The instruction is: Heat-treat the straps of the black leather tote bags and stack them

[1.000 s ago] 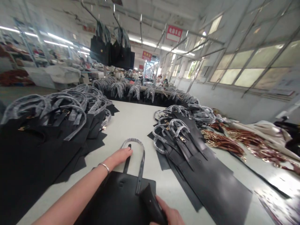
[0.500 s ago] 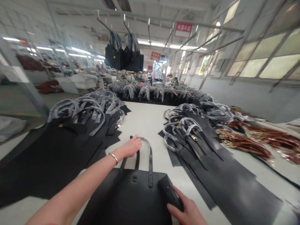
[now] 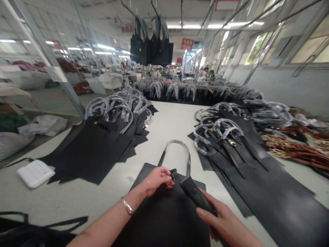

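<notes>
A black handbag panel [image 3: 164,216] lies flat in front of me, its arched handle [image 3: 177,141] in clear wrap pointing away from me. My left hand [image 3: 160,178] is closed in a pinch at the panel's top edge. Its fingertips grip a short black strap tab [image 3: 174,174], and a bit of gold shows by them. My right hand [image 3: 221,214] is wrapped around a black hand-held tool with a round button [image 3: 196,193]. The tool's blunt front end is over the panel, close to the tab. Exactly what kind of tool it is, I cannot make out.
Black bag panels with wrapped handles lie in a left pile [image 3: 89,147] and a right pile [image 3: 246,171]. Brown straps with gold fittings [image 3: 288,147] sit at far right. A white packet [image 3: 36,173] rests at left. Finished bags [image 3: 151,48] hang overhead beyond the table [image 3: 169,116].
My left hand has left the handle, come nearer and pinched the strap tab. The tool in my right hand has tilted toward the tab. My view has turned left.
</notes>
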{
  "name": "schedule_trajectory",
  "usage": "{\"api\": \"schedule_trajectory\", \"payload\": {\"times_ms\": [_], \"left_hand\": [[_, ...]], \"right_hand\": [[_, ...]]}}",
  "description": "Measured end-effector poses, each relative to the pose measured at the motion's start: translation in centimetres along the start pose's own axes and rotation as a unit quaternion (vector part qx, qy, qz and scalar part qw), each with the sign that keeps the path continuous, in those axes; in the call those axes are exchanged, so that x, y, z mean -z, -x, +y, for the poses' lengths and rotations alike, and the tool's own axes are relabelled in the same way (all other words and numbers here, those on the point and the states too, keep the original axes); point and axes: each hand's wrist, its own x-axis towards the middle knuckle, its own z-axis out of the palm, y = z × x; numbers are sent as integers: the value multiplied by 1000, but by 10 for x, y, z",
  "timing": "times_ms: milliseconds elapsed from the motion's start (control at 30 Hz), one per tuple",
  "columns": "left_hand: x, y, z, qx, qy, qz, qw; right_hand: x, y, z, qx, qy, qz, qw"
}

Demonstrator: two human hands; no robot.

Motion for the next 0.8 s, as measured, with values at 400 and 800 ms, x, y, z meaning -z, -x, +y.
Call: {"api": "schedule_trajectory", "payload": {"times_ms": [400, 800], "left_hand": [[-52, 26, -29, 6, 247, 84, 965], [-77, 22, -35, 141, 439, 109, 880]], "right_hand": [[1, -5, -4, -13, -69, -60, 996], [4, 0, 7, -8, -13, 20, 1000]]}}
